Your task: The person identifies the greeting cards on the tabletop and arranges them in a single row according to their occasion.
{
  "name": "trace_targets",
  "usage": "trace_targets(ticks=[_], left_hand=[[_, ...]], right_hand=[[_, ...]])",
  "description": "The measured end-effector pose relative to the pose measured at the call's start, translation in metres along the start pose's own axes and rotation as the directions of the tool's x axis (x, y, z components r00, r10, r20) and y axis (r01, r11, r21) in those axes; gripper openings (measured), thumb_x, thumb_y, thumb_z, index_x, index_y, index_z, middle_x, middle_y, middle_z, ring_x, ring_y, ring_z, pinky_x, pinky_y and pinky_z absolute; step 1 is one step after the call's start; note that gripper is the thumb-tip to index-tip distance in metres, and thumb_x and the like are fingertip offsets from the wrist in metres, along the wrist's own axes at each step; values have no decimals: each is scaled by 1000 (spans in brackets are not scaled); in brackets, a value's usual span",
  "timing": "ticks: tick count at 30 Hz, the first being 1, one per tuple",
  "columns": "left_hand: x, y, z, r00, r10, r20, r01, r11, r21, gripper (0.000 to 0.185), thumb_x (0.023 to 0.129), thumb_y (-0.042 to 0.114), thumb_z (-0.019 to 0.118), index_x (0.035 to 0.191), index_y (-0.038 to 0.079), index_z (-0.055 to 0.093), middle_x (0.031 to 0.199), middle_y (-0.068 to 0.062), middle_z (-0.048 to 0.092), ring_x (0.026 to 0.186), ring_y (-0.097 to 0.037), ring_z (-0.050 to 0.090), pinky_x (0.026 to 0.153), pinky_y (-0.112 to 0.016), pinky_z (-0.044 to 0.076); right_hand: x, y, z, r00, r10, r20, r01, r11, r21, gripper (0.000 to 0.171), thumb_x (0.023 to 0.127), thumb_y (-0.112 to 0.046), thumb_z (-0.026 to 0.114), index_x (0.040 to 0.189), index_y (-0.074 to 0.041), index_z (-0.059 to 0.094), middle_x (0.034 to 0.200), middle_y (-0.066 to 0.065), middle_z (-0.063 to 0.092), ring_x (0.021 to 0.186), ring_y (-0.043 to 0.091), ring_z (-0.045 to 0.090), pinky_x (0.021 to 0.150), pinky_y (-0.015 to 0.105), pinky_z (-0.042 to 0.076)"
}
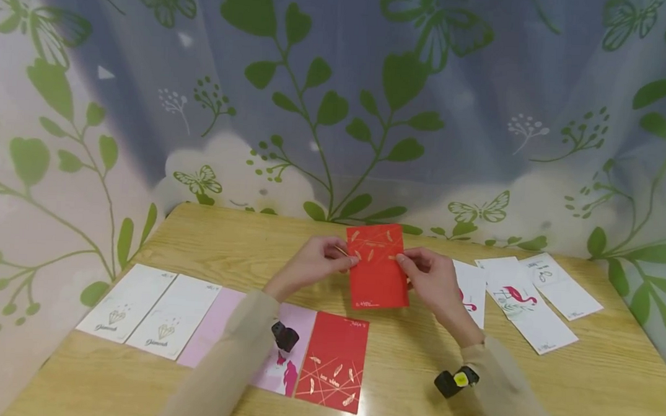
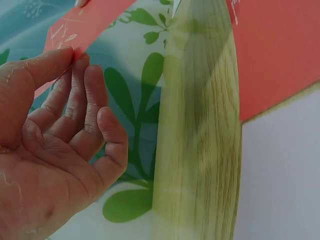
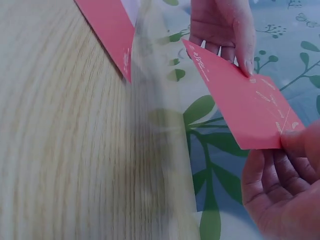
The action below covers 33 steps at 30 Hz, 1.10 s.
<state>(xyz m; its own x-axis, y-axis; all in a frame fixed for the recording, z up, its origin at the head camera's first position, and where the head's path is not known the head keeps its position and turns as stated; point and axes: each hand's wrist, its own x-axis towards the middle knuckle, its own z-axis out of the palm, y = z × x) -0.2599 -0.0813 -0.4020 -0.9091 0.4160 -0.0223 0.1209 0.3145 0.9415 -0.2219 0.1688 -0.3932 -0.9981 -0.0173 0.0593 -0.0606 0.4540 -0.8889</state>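
Observation:
Between my two hands a red card [image 1: 379, 275] with gold feather prints and lines is held up above the table. My left hand [image 1: 325, 260] pinches its left edge between thumb and fingers; the left wrist view shows the thumb on the front and fingers behind, the lower fingers loosely bent. On the opposite edge my right hand [image 1: 429, 277] pinches the card the same way, as the right wrist view also shows. Below, a second red card [image 1: 333, 363] with feathers and gold lettering lies on the table, at the right end of a row.
Left of it lie pink cards [image 1: 207, 323] partly under my left sleeve, then two white cards [image 1: 125, 301] with gold diamond prints. White cards [image 1: 530, 303], some with flamingos, lie at the right, one partly behind my right hand. A patterned curtain [image 1: 337, 109] hangs behind the table [image 1: 225, 240].

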Motion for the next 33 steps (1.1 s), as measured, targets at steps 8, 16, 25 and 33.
trace_targets(ticks=[8,16,25,33], left_hand=[[-9,10,13,1000,12,-4,-12,997,77,25,93,27,76,107,9,67,93,-5,77,97,-34,73,78,-31,50],[-17,12,25,1000,2,27,-5,994,113,30,92,28,77,111,8,66,93,-4,76,89,-21,72,77,-28,50],[-25,11,36,991,16,134,-35,989,143,22,93,29,76,101,11,66,88,1,73,79,-11,65,71,-27,50],[-28,16,43,979,10,203,-46,984,172,28,93,29,75,112,11,64,94,1,70,80,-9,66,72,-27,52]], right_hand=[[-10,1,-10,999,36,33,-35,999,-26,31,101,-27,66,118,-3,70,104,16,74,78,13,67,72,39,62],[-25,6,-22,993,67,95,-63,997,-49,33,98,-32,69,113,-2,70,97,9,74,79,14,66,69,35,61],[-35,13,-32,992,24,121,-20,999,-30,45,96,-25,73,134,-6,60,98,11,75,76,16,68,67,35,60],[-42,21,-42,976,-54,213,54,999,1,55,94,-15,74,144,-12,50,92,15,74,67,21,63,60,35,56]])
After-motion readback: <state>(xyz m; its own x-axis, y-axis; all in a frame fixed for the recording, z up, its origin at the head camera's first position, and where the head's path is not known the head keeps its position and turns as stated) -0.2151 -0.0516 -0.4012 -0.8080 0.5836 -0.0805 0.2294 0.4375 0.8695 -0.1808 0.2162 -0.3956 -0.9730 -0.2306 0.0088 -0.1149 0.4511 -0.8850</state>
